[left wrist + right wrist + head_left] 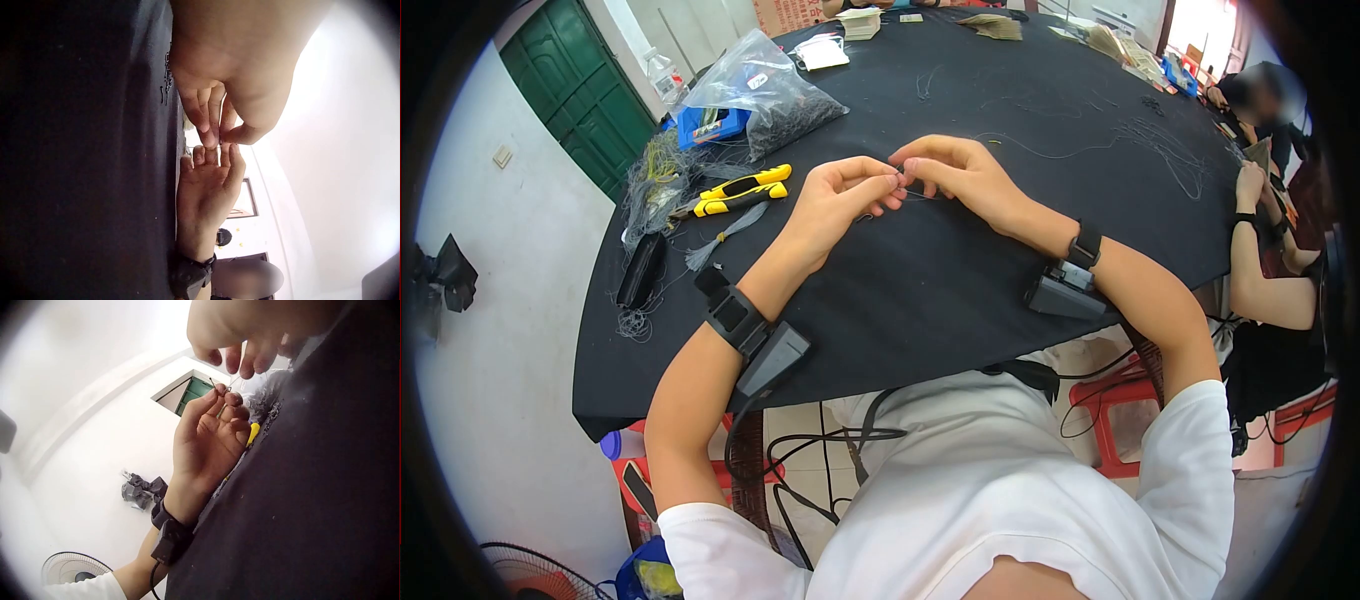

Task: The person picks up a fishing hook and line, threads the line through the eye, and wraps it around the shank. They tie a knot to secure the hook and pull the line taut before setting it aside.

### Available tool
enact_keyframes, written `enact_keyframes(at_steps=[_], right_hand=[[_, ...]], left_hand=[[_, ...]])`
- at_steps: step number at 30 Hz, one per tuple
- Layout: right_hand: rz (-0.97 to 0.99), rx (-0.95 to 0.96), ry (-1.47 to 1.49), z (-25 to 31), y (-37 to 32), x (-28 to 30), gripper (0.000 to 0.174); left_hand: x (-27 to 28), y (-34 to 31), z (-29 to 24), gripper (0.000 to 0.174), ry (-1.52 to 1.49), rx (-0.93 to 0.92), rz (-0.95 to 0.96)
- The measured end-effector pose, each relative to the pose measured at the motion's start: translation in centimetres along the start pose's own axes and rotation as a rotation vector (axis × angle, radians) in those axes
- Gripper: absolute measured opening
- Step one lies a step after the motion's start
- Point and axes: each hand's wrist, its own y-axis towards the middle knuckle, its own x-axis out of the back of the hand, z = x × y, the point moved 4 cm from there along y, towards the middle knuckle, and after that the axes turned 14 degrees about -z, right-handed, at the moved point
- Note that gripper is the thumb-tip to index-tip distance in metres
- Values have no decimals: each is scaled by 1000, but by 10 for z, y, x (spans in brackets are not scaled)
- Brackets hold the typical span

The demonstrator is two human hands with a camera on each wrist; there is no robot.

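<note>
Over the black tablecloth, my left hand and right hand meet at their fingertips. In the right wrist view, the left thumb and forefinger pinch a small, thin dark hook, its end poking out above them. A fine pale fishing line runs from it towards the right fingers, which are bent around the line. The left wrist view shows the right palm facing the left fingers, with the fingertips close together. Another small dark piece lies on the cloth beneath the left hand.
Yellow-and-black pliers, a tied bundle of line and a black case lie left. Behind them stand a clear bag of dark pieces and a blue box. Loose line spreads right, near another person's arm.
</note>
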Motion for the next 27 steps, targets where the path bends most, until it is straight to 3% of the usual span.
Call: enact_keyframes(at_steps=[5,11,27], right_hand=[[110,-22,-15,-4,-1,-4,25],[97,45,9,1,0,-3,26],[92,-14,42,-1,-1,-2,16]], left_hand=[[1,1,0,17,-13,-14,4],[1,0,-1,16,-28,-8,10],[1,0,0,16,-23,7,5]])
